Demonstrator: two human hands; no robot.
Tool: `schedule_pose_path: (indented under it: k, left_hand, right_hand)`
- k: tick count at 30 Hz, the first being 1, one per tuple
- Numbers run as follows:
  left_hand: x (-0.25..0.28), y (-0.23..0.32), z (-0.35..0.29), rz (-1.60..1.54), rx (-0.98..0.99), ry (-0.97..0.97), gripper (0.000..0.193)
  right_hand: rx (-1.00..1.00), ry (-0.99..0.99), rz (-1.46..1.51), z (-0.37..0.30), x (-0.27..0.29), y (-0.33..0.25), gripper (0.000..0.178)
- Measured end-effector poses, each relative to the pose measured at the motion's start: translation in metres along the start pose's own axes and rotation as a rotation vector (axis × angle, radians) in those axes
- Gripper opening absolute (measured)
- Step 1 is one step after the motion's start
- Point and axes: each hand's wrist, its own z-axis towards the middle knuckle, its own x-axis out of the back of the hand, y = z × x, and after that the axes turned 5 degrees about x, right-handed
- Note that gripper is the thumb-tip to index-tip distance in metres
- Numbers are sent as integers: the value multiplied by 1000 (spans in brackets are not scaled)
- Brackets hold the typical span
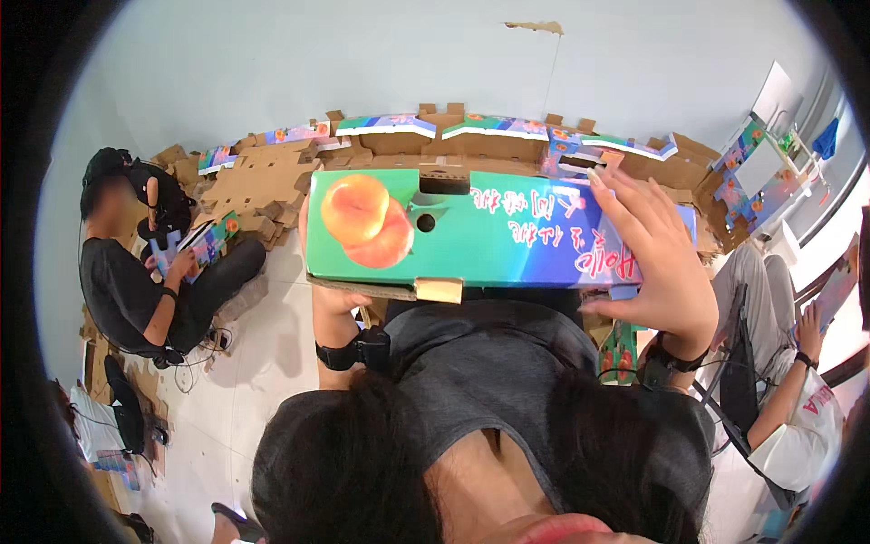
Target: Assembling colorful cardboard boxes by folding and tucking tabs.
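In the head view, we see a printed box [494,234] in the middle of the frame, held level in front of the wearer's dark shirt [489,363]. Our right hand [662,263] wraps its right end: the fingers [619,207] are spread from one another yet clamped on the box, with the thumb at the lower edge. Our left hand [344,297] shows only in part beneath the left corner; its fingers are hidden, so we cannot tell how they stand.

We judge that a weak hold on that left corner could let the box tip, and that squeezing too hard might dent the thin card or bend the brown tab [439,289] at the lower edge.

Beyond, a seated co-worker [127,290] handles printed card at left. Farther off, flattened cardboard [254,189] lies along the pale wall [344,63].
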Motion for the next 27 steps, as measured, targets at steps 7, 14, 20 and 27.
schedule_pose_path:
  k: [7,14,20,27]
  left_hand:
    - [-41,56,0,-17,13,-118,146]
    - [-62,85,4,88,94,-25,137]
    - [3,35,16,62,-150,51,112]
    - [-11,23,7,239,199,-414,71]
  right_hand:
    - [-44,-16,25,-4,-10,0,102]
    - [78,258,68,-18,-12,23,88]
    - [1,704,37,-23,-31,45,92]
    - [-387,935,839,-25,-117,89,89]
